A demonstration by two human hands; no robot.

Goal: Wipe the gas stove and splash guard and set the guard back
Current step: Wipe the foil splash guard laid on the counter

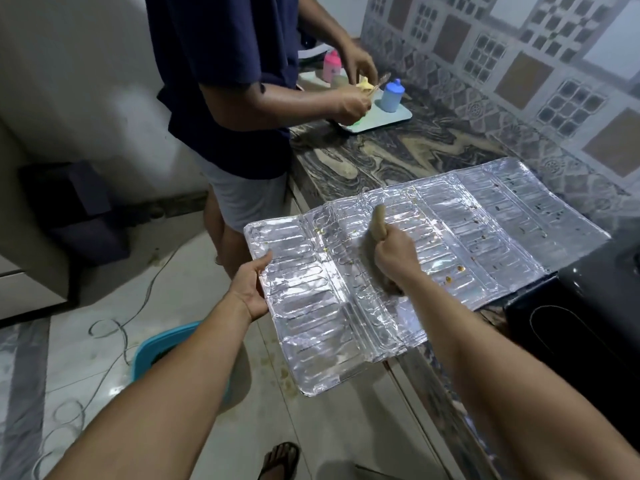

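Our left grip (250, 292) clasped the splash guard (433, 244) overhanging the desk (381, 154) edge. Our right grip (394, 258) clenched a cloth (379, 221) on it.

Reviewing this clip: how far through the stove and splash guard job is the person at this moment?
Midway. The foil splash guard is off its place and lies flat across the counter. The left hand steadies its overhanging edge while the right hand rubs a cloth over its middle. Yellow spots remain on the right panels. Standing the guard back up is left; the black stove's state is unclear.
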